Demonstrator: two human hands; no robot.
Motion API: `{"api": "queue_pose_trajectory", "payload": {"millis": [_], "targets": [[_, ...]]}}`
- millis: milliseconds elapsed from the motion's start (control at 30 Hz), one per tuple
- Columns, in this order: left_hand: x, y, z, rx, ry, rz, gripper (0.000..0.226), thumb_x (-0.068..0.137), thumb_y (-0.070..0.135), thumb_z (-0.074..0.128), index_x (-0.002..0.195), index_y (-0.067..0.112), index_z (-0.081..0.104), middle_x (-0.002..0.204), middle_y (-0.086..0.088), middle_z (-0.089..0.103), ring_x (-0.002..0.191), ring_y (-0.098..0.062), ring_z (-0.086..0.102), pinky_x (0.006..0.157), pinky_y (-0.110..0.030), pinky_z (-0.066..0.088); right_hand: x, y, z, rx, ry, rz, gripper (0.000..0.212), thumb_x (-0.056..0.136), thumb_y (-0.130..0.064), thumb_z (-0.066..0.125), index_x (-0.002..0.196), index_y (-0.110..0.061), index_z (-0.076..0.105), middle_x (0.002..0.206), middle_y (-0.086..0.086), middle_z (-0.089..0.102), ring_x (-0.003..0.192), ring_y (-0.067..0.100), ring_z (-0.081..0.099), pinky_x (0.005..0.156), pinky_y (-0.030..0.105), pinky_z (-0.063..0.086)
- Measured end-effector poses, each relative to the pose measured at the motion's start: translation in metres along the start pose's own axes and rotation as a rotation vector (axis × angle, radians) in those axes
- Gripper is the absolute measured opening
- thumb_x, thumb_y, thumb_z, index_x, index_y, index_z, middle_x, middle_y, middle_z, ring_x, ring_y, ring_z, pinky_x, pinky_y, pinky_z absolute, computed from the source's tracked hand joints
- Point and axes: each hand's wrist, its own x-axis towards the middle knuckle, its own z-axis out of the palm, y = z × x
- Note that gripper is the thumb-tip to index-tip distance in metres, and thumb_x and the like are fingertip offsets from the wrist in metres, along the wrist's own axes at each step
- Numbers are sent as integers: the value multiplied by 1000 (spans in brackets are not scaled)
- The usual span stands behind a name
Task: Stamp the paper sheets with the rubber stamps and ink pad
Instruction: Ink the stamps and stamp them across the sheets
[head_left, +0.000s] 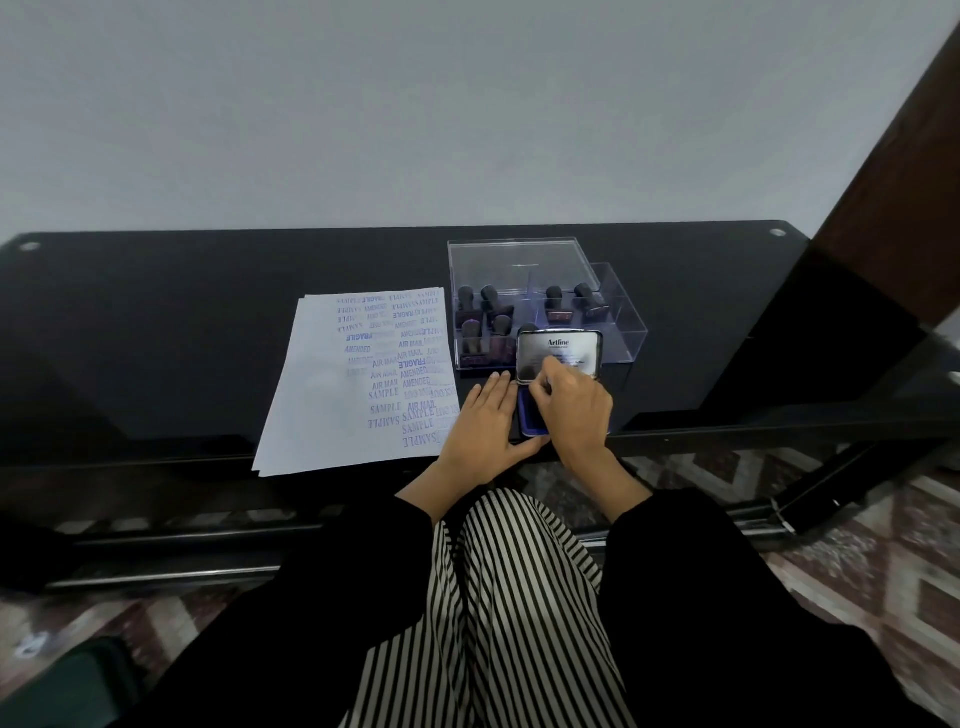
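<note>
Inking step: left hand (483, 431), fingers flat and together, braces Artline ink pad (561, 349); right hand (576, 410) curled over it (whatever it pinches is hidden); press level, lightly, lift straight.

Your desk (156, 338) is glossy black, with a round metal fitting (29, 246) at each back corner. The stack of paper sheets (311, 405) lies at centre, reaching the front edge, its right half covered in purple stamp marks. The clear acrylic box (621, 317) sits behind and to the right, just beside the sheets. The Artline ink pad (530, 423) is in front of the box, lid up. Your left hand (485, 421) lies flat between sheets and pad.
</note>
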Motion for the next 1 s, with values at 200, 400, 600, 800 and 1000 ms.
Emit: {"api": "queue_pose_trajectory", "payload": {"millis": [200,400,600,800,1000], "targets": [[-1,-2,-1,2,-31,9,90,88,60,41,149,5,5,158,-10,3,146,-18,-3,118,-31,-4,-9,2,-4,-8,2,-17,39,57,-5,84,53,-13,46,42,-2,47,32,12,41,35,15,21],[-1,-1,-3,-19,-47,11,91,88,60,43,149,5,6,158,-10,3,146,-18,-3,117,-32,-4,-4,-1,-5,-28,-8,-6,40,51,-6,86,51,-14,47,40,-3,48,31,12,42,38,13,17],[0,-1,-2,-50,-18,12,89,88,57,45,149,5,8,158,-10,5,146,-17,-1,118,-31,-3,2,-3,-1,-28,-2,30,39,53,-4,84,50,-13,46,37,-2,45,29,15,40,39,14,15],[1,-3,0,-87,9,17,88,88,57,47,149,7,9,158,-8,7,146,-17,0,117,-29,-4,5,-3,2,-27,-5,35,40,52,-6,85,50,-14,47,37,-2,46,29,15,41,39,14,14],[2,-4,1,-84,25,19,88,87,57,48,149,6,12,157,-9,10,146,-17,3,117,-30,-2,5,-3,3,-29,-13,41,39,52,-8,87,51,-14,48,39,-2,48,30,15,45,38,14,18]]}}
